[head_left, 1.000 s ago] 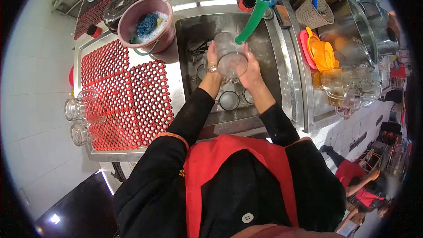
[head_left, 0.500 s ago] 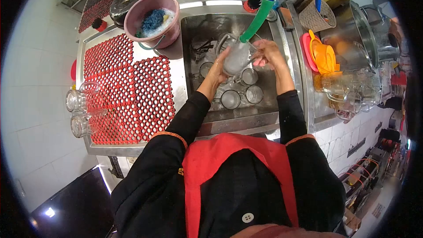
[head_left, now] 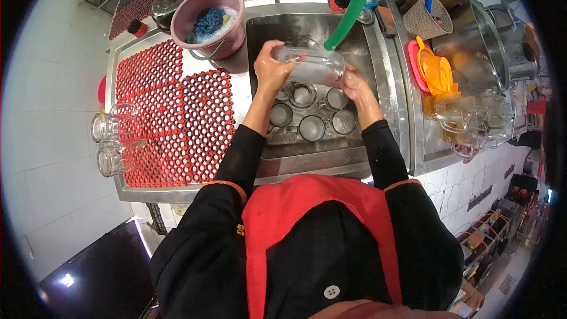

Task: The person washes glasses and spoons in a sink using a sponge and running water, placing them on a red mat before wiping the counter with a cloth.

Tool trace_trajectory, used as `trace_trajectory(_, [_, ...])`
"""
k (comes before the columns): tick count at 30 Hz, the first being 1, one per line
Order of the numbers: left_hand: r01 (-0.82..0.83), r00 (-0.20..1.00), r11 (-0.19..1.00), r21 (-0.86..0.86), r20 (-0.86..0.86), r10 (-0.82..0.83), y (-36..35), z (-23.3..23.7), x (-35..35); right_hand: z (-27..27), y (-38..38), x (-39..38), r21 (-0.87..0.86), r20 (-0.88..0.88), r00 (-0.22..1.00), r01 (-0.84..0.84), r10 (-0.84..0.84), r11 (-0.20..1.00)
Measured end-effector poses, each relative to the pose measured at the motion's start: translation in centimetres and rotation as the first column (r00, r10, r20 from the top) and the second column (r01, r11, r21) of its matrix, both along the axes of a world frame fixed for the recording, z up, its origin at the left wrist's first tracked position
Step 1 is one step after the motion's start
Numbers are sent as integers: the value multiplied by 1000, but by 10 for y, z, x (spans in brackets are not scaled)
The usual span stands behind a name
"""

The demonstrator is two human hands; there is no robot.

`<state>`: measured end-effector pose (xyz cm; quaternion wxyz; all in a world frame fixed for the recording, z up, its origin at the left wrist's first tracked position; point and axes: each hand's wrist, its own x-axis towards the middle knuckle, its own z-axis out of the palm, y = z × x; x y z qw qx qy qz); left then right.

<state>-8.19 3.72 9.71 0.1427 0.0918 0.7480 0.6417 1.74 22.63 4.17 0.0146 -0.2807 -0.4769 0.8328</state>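
A large clear glass pitcher (head_left: 313, 66) lies on its side in the air above the sink (head_left: 266, 152), held between both hands. My left hand (head_left: 273, 70) is wrapped round its left end, thumb and fingers apart across the glass. At the other end, my right hand (head_left: 355, 82) grips the glass, its fingers partly hidden. Behind the pitcher hangs the green hose (head_left: 346, 20), its mouth close to the glass. Several glass mugs, among them one at the front (head_left: 311, 128), stand on the sink floor below the hands.
Left of the sink are a pink bucket (head_left: 235, 32) with suds and a blue scrubber, and red perforated mats (head_left: 177, 124) with two glass mugs (head_left: 109, 161) at their edge. On the right stand an orange jug (head_left: 438, 74), more glassware (head_left: 466, 112) and a large metal pot (head_left: 472, 53).
Both hands have turned the pitcher sideways and lifted it off the hose's mouth. My left hand has moved up and left, and more mugs show below.
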Motion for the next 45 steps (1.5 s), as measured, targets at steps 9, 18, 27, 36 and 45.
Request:
trace_trajectory(9, [-171,546,955,-244,-830,-114,5,60,29,41,-34,-6,-31,37,951,-307,308,951])
trace_trajectory(18, [-101,924,873,477,370,-95,18,-78,1,68,11,-11,530,68,952,-288,299,797])
trace_trajectory(27, [-24,523,805,593,693,-495,52,-59,28,104,29,-20,628,231,972,-184,44,756])
trace_trajectory(36, [56,392,722,689,650,-651,24,-71,35,74,30,-21,475,177,973,-218,150,853])
trace_trajectory(45, [-64,538,849,525,734,-414,13,-58,36,59,18,-9,248,203,968,-195,146,949])
